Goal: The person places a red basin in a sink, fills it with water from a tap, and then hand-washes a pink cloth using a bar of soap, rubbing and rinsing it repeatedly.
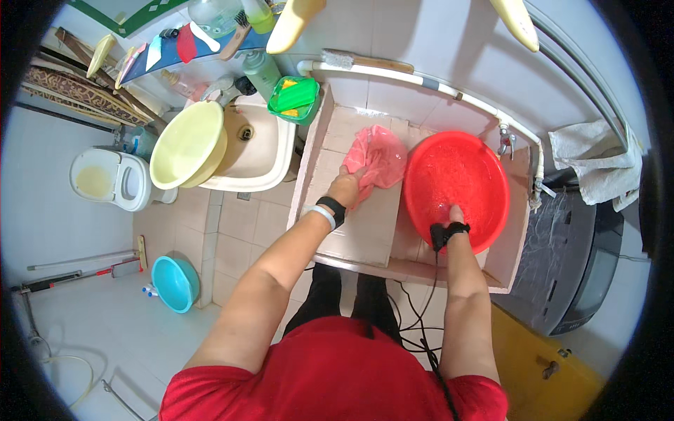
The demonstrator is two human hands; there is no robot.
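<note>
Bathroom tiles cover the floor, with a white toilet [112,179] far to the left and a small blue basin [175,283] on the ground. Next comes a yellow basin [188,144] leaning in a sink [263,151]. On the tiled wash stand [365,224], the left hand [347,188] squeezes a pink cloth [378,156]. The right hand [453,214] dips into the red basin [456,188]; I cannot tell how open it is.

A green bottle [261,70] stands behind the sink beside a clear jug [214,15].
</note>
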